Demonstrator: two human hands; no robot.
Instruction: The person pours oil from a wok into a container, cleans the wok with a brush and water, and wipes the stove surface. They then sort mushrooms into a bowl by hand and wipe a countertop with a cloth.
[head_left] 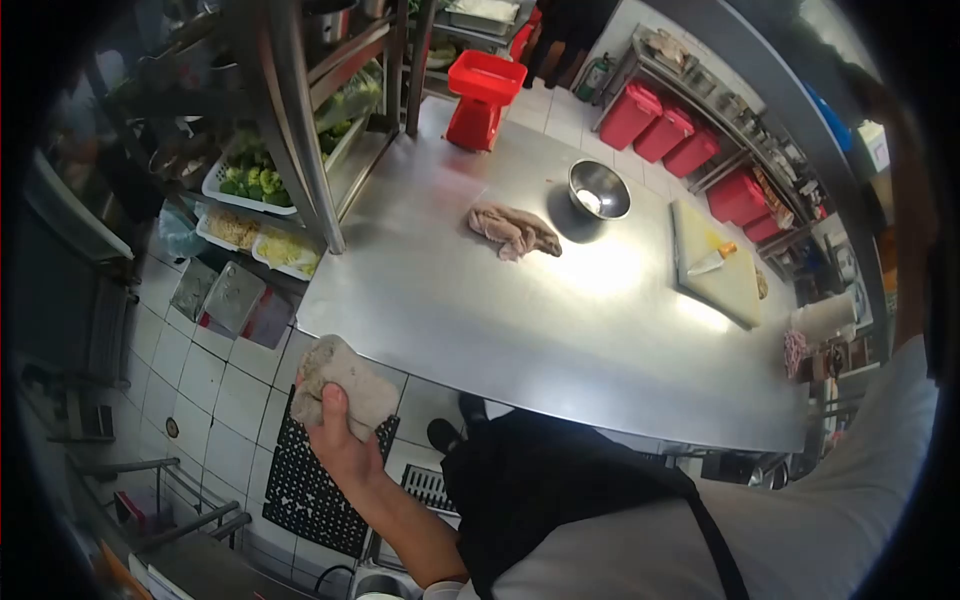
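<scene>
My left hand [343, 445] is closed around a folded, greyish cloth [362, 388], held up beyond the left front corner of the steel table [420, 345], above the floor. The thumb presses on the cloth's near face. My right forearm [910, 240] rises at the far right edge; its hand is lost in the dark rim of the view. A crumpled brownish cloth [512, 230] lies on the table. To its right stands a shiny metal bowl [599, 190]. Farther right, a knife [712, 260] with an orange handle rests on a pale cutting board [735, 290].
A red scale [478, 100] stands at the table's far left corner. Metal shelving [300, 130] on the left holds trays of vegetables. Red bins [665, 133] stand under a back counter. A black perforated mat [310, 500] lies on the tiled floor. Another person's legs [555, 50] show at the top.
</scene>
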